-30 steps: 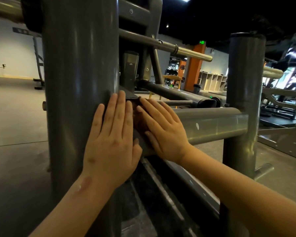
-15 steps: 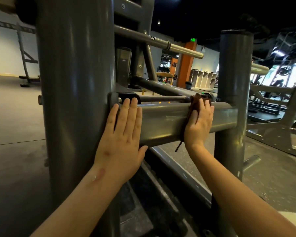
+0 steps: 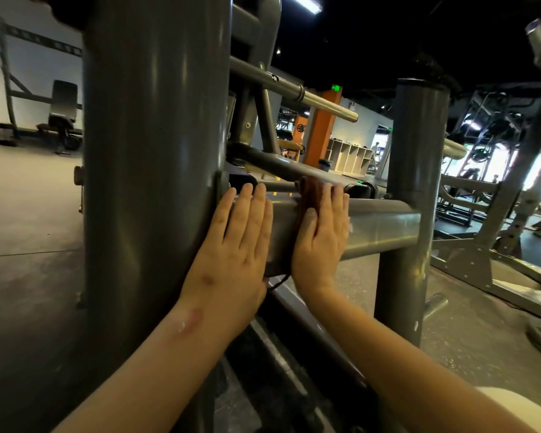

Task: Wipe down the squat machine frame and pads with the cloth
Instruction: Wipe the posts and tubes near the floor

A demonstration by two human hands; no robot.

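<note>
The squat machine's grey frame fills the view: a thick upright post (image 3: 150,170) on the left, a horizontal crossbar (image 3: 378,228) and a thinner upright (image 3: 409,170) on the right. My right hand (image 3: 322,239) lies flat on the crossbar and presses a dark brown cloth (image 3: 310,190) against it; most of the cloth is hidden under the palm, and a thread hangs below. My left hand (image 3: 235,248) rests flat, fingers together, where the crossbar meets the thick post, holding nothing.
A steel bar (image 3: 297,92) runs diagonally above the crossbar. A low frame rail (image 3: 297,326) runs along the floor under my arms. More gym machines (image 3: 494,195) stand at the right, a bench (image 3: 63,114) at the far left, and cubby shelves (image 3: 350,159) at the back.
My right hand slid the cloth right along the crossbar toward the thinner upright, then back left, close to my left hand. The left hand stayed at the joint.
</note>
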